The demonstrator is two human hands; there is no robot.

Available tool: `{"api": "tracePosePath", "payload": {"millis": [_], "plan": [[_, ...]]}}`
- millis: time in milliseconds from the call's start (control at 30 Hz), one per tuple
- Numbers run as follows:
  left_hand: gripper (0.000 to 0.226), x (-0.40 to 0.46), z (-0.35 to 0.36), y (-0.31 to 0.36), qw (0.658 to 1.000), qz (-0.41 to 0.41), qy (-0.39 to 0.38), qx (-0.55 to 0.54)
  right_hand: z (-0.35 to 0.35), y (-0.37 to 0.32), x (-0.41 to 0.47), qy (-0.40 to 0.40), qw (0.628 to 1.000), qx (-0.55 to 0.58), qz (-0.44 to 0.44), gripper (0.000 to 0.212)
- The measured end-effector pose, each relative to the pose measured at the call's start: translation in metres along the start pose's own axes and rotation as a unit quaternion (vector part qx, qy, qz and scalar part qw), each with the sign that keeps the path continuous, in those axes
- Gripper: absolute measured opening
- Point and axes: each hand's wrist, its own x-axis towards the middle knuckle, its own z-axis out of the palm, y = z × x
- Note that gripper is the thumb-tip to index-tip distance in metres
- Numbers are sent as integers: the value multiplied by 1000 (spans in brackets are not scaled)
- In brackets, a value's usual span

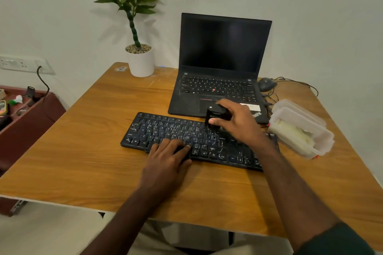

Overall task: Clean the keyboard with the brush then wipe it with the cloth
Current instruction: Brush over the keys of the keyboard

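A black keyboard [165, 130] lies across the middle of the wooden desk [83, 151]. My left hand [167, 157] rests flat on its front edge, fingers straight over the lower keys. My right hand [238, 122] grips a small black brush [215, 115] with a rounded top, holding it upright over the keyboard's upper right keys. Its bristles are hidden behind my fingers. A pale cloth [294, 133] sits inside a clear plastic box [310, 122] at the right of the keyboard.
An open black laptop [223, 58] stands just behind the keyboard. A black mouse [266, 84] with tangled cables lies at the back right. A white potted plant [141, 60] stands at the back left. A dark red drawer of oddments [24, 105] sits left of the desk.
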Motion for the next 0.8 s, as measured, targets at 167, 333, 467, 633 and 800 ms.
{"api": "tracePosePath", "payload": {"millis": [167, 333, 467, 633, 800], "plan": [[47, -1, 0, 0, 1000, -2, 4, 14, -39, 15, -9, -26, 999, 6, 35, 33], [48, 1, 1, -1, 1000, 0, 2, 18, -47, 14, -2, -40, 999, 1, 33, 33], [48, 1, 1, -1, 1000, -4, 5, 29, -2, 9, 3, -16, 999, 39, 5, 35], [49, 1, 1, -1, 999, -4, 18, 32, -35, 23, -2, -47, 998, 33, 27, 36], [50, 1, 3, -2, 999, -6, 14, 30, -77, 36, -6, -57, 998, -1, 40, 38]]}}
